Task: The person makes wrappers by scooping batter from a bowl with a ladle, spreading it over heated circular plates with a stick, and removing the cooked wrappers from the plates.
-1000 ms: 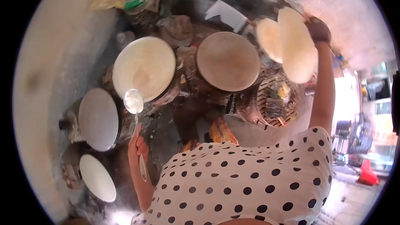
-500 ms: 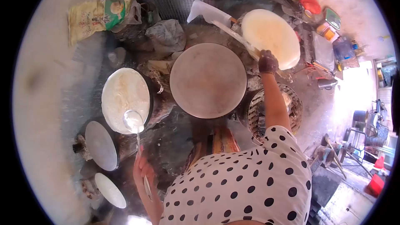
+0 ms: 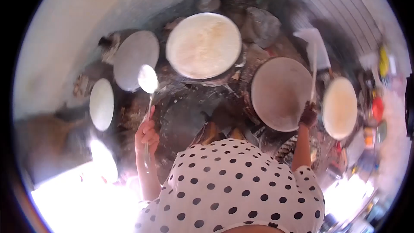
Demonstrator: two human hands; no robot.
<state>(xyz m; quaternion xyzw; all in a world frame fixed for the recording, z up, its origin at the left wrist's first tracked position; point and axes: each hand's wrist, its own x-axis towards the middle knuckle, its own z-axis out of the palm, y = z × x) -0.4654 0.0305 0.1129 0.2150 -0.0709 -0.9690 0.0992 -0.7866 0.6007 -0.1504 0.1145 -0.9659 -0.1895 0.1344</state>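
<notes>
My left hand (image 3: 147, 137) is closed round the handle of a ladle (image 3: 148, 79). The bowl is bright white and appears over the front right edge of a bare grey griddle (image 3: 137, 56). On my right, my right hand (image 3: 308, 116), in a dark glove, grips a long pale stick (image 3: 314, 77) pointing away from me. Its far end overlaps a translucent white sheet (image 3: 316, 45) with a brown end; I cannot tell whether they are joined. Beside this hand is a bare brownish griddle (image 3: 280, 92). A pale batter layer (image 3: 203, 45) covers the round griddle farther back.
Another cream-coloured round (image 3: 340, 108) lies on the right. A white round (image 3: 101, 103) is at the left. Behind stand a crumpled grey bag (image 3: 263, 26) and a wire grille (image 3: 332, 0). A slatted basket-like thing (image 3: 288, 149) is near my right forearm. Strong glare fills the lower left.
My view has turned left, shifting the griddles rightward. The ladle has gone from over the batter-covered griddle to the bare grey one. My right hand has come nearer the brownish griddle with the stick.
</notes>
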